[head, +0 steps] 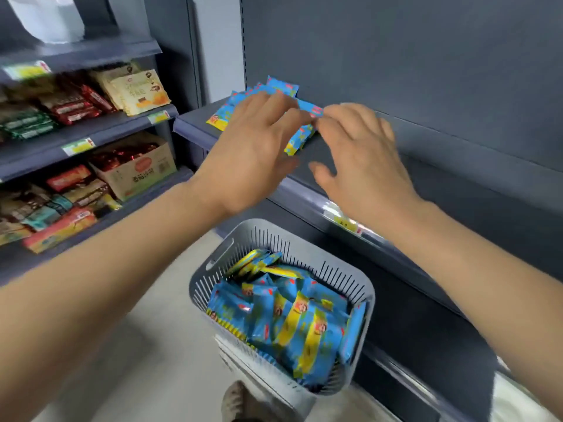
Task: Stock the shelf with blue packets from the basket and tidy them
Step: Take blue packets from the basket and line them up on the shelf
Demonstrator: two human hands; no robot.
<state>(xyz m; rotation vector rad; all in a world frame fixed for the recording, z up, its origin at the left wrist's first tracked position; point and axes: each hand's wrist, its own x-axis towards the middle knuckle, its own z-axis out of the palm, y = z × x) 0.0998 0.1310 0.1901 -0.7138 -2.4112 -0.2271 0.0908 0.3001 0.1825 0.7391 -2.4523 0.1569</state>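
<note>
Both hands reach over the dark grey metal shelf [350,153]: the left hand [253,153] and right hand [362,159], fingers spread, rest against a row of blue-and-yellow plastic packets [281,86] lying on it. Below the shelf, a grey slotted plastic basket [304,248] holds more such packets.

Glossy blue-and-yellow plastic-film packets [286,324] fill a matt grey slotted plastic basket [274,239]; the dark grey shelf [350,153] looks like smooth painted metal, beside a brown cardboard box [143,175].
</note>
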